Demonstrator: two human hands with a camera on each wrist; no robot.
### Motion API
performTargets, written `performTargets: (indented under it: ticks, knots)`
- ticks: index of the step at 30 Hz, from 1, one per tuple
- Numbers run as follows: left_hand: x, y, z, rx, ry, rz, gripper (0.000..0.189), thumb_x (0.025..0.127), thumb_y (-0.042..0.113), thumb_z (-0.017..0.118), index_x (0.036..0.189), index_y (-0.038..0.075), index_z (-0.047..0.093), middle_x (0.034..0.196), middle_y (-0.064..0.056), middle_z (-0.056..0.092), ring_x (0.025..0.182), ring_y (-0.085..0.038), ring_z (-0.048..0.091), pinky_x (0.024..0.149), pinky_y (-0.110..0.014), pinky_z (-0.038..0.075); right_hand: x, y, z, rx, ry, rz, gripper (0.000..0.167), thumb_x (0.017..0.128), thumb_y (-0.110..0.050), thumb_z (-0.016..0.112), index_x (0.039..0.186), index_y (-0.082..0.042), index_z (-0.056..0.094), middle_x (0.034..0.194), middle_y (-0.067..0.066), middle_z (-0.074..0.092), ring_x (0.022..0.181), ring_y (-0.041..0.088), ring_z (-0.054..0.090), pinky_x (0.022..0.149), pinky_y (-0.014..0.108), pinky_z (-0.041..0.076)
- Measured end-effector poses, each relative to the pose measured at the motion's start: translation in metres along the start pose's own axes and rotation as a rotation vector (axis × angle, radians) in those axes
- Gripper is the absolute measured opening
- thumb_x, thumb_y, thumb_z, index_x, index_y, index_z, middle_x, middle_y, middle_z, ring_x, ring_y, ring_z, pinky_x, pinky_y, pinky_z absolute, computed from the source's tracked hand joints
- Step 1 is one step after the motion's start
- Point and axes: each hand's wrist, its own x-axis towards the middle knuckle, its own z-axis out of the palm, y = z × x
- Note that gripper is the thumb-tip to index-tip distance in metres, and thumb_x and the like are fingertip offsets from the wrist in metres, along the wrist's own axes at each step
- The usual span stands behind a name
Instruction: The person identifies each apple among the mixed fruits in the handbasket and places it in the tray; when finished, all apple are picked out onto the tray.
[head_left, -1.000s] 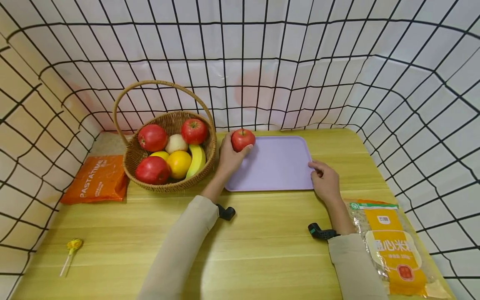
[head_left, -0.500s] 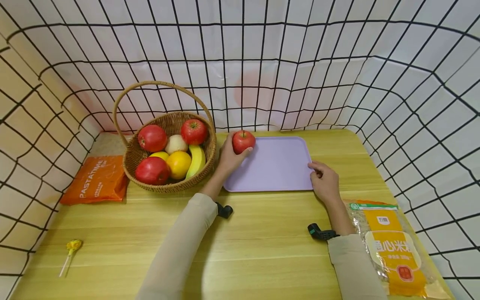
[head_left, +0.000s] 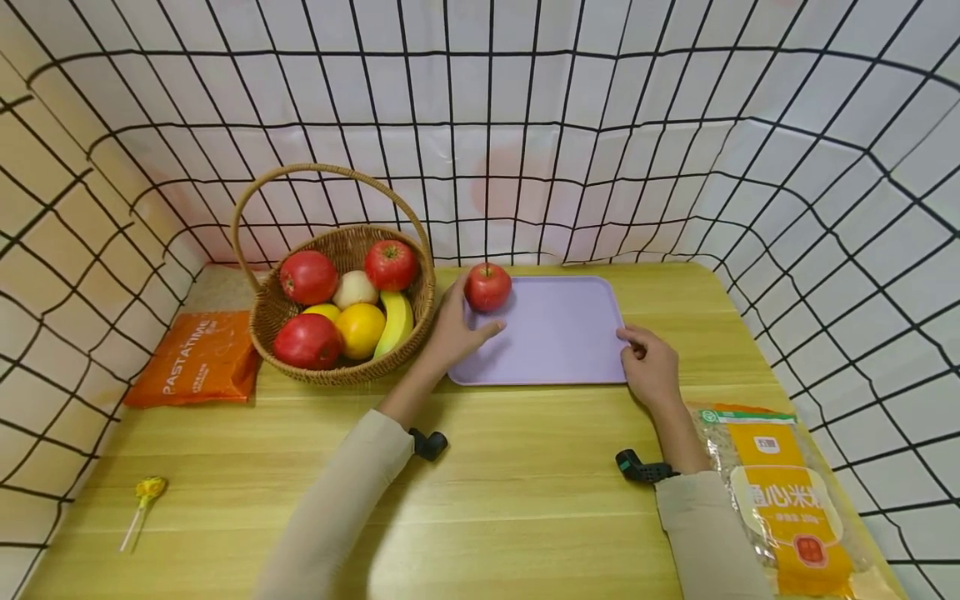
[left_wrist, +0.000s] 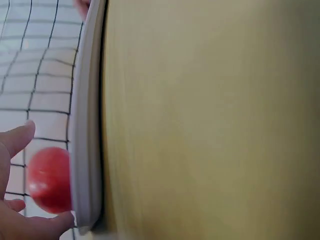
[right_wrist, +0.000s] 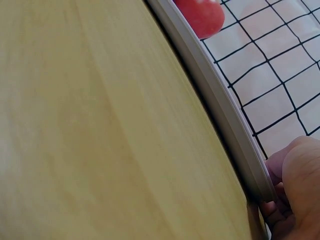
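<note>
A red apple (head_left: 488, 287) sits on the far left corner of a lilac tray (head_left: 558, 333). My left hand (head_left: 455, 327) is spread around the apple's left side, its thumb standing clear of the fruit. In the left wrist view there is a gap between thumb and apple (left_wrist: 50, 180), and one fingertip is close under it; contact there is unclear. At the tray's right edge, my right hand (head_left: 651, 364) pinches the rim. The right wrist view has the thumb on the upper side of the tray (right_wrist: 225, 120) and curled fingers at its underside.
Left of the tray stands a handled wicker basket (head_left: 341, 377) with apples, yellow fruits, a pale round one and a banana (head_left: 395, 323). An orange pasta bag (head_left: 197, 358), a lollipop (head_left: 147, 492) and a yellow-labelled bag (head_left: 787, 500) lie around. Black wire mesh (head_left: 487, 125) encloses the table.
My left hand has let go of the apple: the thumb has come away and the hand has drawn slightly back left. The apple stays on the tray. My right hand has kept its place.
</note>
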Motion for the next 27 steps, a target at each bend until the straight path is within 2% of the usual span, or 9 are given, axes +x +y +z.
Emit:
performTargets:
  ticks: [3,7,10,17,22,24,27]
  knots:
    - [-0.014,0.009,-0.007,0.047,-0.038,0.031,0.108,0.085,0.035,0.086,0.165,0.013,0.018,0.169,-0.014,0.026,0.155,-0.029,0.03,0.126,-0.043,0.028,0.0,0.001,0.0,0.004,0.002,0.002,0.036,0.097,-0.004,0.054,0.129,0.0,0.07,0.143,0.019,0.062,0.104,0.028,0.061,0.079,0.015,0.039]
    - [-0.032,0.022,-0.016,0.114,-0.068,0.058,0.105,0.085,0.045,0.084,0.164,0.014,0.022,0.169,-0.014,0.028,0.155,-0.032,0.03,0.125,-0.05,0.029,0.0,0.001,0.0,0.01,0.001,0.002,0.037,0.096,-0.004,0.055,0.13,0.0,0.07,0.143,0.018,0.063,0.103,0.026,0.06,0.077,0.011,0.039]
    - [-0.043,0.03,-0.022,0.12,-0.076,0.093,0.1,0.085,0.046,0.083,0.163,0.014,0.028,0.167,-0.013,0.032,0.151,-0.034,0.037,0.122,-0.052,0.035,-0.001,0.001,0.0,0.008,-0.008,0.01,0.038,0.096,-0.004,0.055,0.131,0.0,0.069,0.144,0.018,0.062,0.102,0.025,0.059,0.076,0.012,0.039]
    - [-0.065,0.053,-0.045,0.182,-0.079,0.23,0.088,0.086,0.05,0.081,0.159,0.022,0.039,0.161,-0.007,0.042,0.141,-0.028,0.05,0.115,-0.048,0.045,-0.002,-0.001,-0.001,-0.005,-0.004,0.019,0.037,0.096,-0.004,0.056,0.131,-0.001,0.069,0.143,0.018,0.063,0.102,0.025,0.057,0.078,0.014,0.039]
    - [-0.068,0.063,-0.071,0.134,0.001,0.338,0.072,0.087,0.04,0.083,0.148,0.017,0.053,0.147,-0.008,0.056,0.127,-0.024,0.059,0.106,-0.04,0.054,-0.002,-0.003,-0.002,0.001,-0.009,0.02,0.037,0.096,-0.004,0.056,0.13,-0.001,0.07,0.143,0.017,0.062,0.101,0.025,0.057,0.076,0.012,0.038]
    - [-0.066,0.063,-0.083,0.133,0.042,0.351,0.068,0.087,0.037,0.083,0.145,0.015,0.056,0.143,-0.008,0.059,0.122,-0.023,0.06,0.103,-0.042,0.055,-0.002,-0.003,-0.002,0.005,-0.009,0.016,0.037,0.096,-0.003,0.056,0.13,0.0,0.07,0.143,0.018,0.062,0.101,0.026,0.058,0.075,0.011,0.037]
    - [-0.06,0.06,-0.099,0.137,0.079,0.33,0.069,0.086,0.036,0.084,0.145,0.012,0.057,0.14,-0.01,0.059,0.119,-0.026,0.059,0.103,-0.045,0.054,-0.002,-0.002,-0.002,0.008,-0.009,0.013,0.036,0.096,-0.002,0.056,0.13,0.0,0.07,0.143,0.019,0.062,0.101,0.026,0.058,0.074,0.009,0.037]
